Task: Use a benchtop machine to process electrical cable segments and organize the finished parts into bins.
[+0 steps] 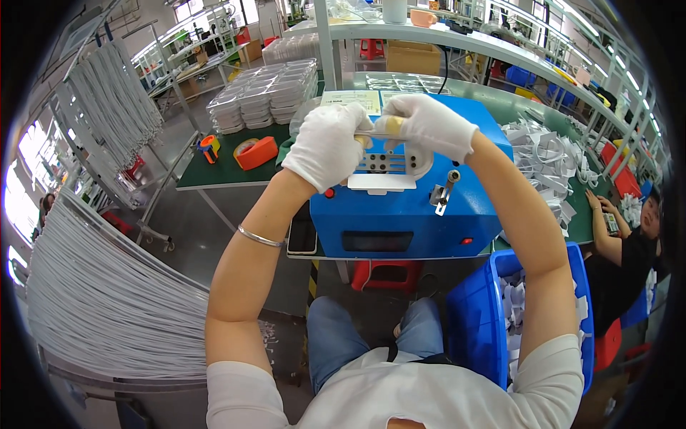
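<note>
Seated at a green desk (214, 171), both white-gloved hands raised over a blue box-shaped metal bench machine (407, 207). Left hand (325, 146) and right hand (429, 125) meeting above the machine's pale slotted top plate (386, 166), fingers of each closed on a small yellowish, slender piece (389, 127) held between them, just over the plate. Exact form of the piece hard to tell, mostly hidden by the gloves. Judged light and narrow, likely pliable like the white cords (107, 300) hanging in a thick sheaf at the left; best pinched near both ends, as here, to keep it taut and straight, gloves giving grip on what may be a smooth surface. Orange tape dispenser (256, 152) and stacked clear plastic trays (264, 96) beyond on the desk; blue plastic bin (475, 322) of white pieces at the right knee. Another person (629, 250) seated at the far right.
</note>
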A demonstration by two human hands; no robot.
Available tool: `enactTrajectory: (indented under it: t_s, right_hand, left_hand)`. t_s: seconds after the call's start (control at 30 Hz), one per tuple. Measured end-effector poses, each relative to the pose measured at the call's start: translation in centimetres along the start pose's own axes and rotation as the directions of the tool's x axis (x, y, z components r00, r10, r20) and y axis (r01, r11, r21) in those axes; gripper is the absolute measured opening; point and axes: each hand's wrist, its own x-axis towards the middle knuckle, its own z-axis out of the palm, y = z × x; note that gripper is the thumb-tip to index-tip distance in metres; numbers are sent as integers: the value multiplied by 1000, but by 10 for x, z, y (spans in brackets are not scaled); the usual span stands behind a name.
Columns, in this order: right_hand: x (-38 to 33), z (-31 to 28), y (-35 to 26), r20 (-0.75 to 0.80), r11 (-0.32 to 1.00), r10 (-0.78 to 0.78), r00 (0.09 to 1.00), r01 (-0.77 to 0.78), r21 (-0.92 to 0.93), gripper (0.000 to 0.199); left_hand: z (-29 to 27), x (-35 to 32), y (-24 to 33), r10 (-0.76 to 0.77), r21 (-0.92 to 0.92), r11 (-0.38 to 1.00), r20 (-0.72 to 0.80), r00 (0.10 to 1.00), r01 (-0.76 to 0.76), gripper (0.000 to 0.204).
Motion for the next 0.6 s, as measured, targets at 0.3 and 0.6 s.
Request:
enactTrajectory:
  t_s: [0.3,0.6]
  right_hand:
    - [-3,8,12,1,983,107,994,-106,150,31]
    - [-34,-13,40,-26,962,75,997,-65,264,47]
  left_hand:
    - [-1,-5,0,45,-53,997,-83,996,-49,18]
    - [40,-73,18,-530,-681,684,-219,819,261,33]
